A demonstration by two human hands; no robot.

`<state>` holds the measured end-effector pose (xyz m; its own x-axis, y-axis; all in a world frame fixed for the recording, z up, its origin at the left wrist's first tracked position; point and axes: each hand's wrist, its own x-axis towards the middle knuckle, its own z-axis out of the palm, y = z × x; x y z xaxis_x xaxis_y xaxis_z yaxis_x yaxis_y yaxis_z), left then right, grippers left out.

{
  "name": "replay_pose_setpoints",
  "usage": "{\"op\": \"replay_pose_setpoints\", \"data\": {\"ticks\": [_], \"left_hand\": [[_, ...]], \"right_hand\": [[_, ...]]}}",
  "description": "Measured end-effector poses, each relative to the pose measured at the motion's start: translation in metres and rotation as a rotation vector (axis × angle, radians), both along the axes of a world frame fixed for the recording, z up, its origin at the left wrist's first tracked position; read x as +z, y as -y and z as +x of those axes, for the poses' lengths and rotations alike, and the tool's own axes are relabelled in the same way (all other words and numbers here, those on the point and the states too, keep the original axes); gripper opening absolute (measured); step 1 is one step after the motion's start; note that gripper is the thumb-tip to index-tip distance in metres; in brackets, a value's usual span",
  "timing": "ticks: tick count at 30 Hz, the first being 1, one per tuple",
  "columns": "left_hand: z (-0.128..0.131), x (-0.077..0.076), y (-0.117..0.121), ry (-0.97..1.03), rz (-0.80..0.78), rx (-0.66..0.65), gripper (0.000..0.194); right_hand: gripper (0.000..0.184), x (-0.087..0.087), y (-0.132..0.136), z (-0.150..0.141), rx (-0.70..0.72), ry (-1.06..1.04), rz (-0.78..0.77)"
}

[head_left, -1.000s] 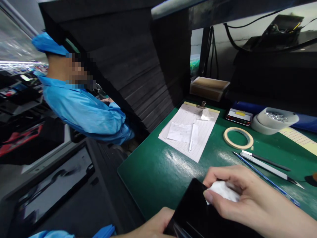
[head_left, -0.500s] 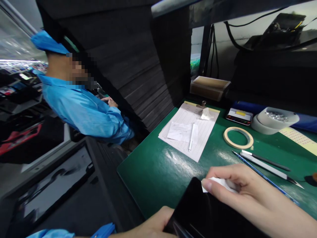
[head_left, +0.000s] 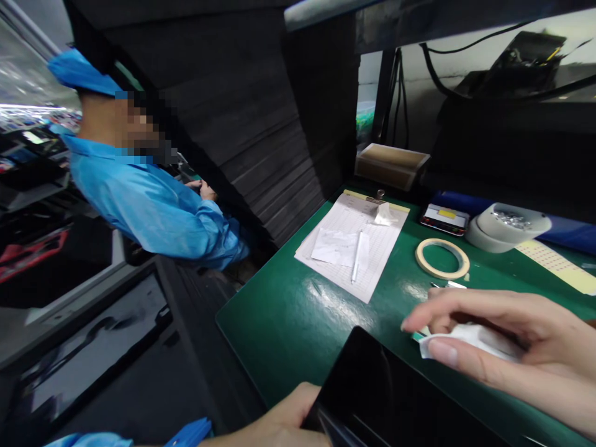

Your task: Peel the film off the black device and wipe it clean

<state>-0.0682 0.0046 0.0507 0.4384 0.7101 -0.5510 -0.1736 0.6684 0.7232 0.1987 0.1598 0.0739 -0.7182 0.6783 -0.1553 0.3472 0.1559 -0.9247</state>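
A flat black glossy panel (head_left: 395, 391), which looks like a screen, tilts up at the bottom of the head view. My left hand (head_left: 288, 416) grips its left edge, with the thumb side showing and the other fingers hidden behind or below the frame. To the right of the panel, my right hand (head_left: 493, 341) is closed around a crumpled white wipe (head_left: 479, 340), held between thumb and curled fingers. That hand hovers over the green table, apart from the panel's upper edge.
A green table (head_left: 261, 335) bears a clipboard with papers (head_left: 321, 276), a white pen (head_left: 357, 257), a tape roll (head_left: 421, 257), a phone-like device (head_left: 444, 218) and a white cup of small metal parts (head_left: 500, 233). A co-worker in blue (head_left: 139, 205) stands at left.
My right hand has moved right with the wipe, off the panel's upper corner, and now covers most of the pens on the table. My left hand still grips the panel.
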Motion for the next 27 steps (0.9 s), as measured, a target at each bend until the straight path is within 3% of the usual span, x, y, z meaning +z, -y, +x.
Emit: {"op": "replay_pose_setpoints", "data": {"ticks": [5, 10, 16, 21, 23, 27], "left_hand": [[0.009, -0.050, 0.010, 0.014, -0.042, 0.012, 0.035], [0.006, -0.068, 0.013, 0.016, 0.022, -0.038, 0.039], [0.004, -0.071, 0.012, -0.009, -0.002, -0.060, 0.036], [-0.002, -0.063, 0.016, -0.107, -0.121, 0.004, 0.036], [-0.007, -0.057, 0.018, -0.141, -0.169, 0.044, 0.030], [-0.014, -0.040, 0.022, -0.135, -0.234, 0.145, 0.029]], "right_hand": [[0.042, 0.002, 0.001, -0.020, 0.090, -0.154, -0.193], [0.036, -0.004, 0.002, -0.039, 0.143, -0.236, -0.342], [0.029, -0.013, 0.006, -0.035, 0.154, -0.152, -0.201], [0.043, -0.025, 0.004, -0.024, 0.145, 0.029, -0.084], [0.046, -0.025, 0.001, -0.022, 0.149, 0.012, -0.097], [0.036, -0.018, -0.013, -0.016, 0.274, 0.000, -0.268]]}}
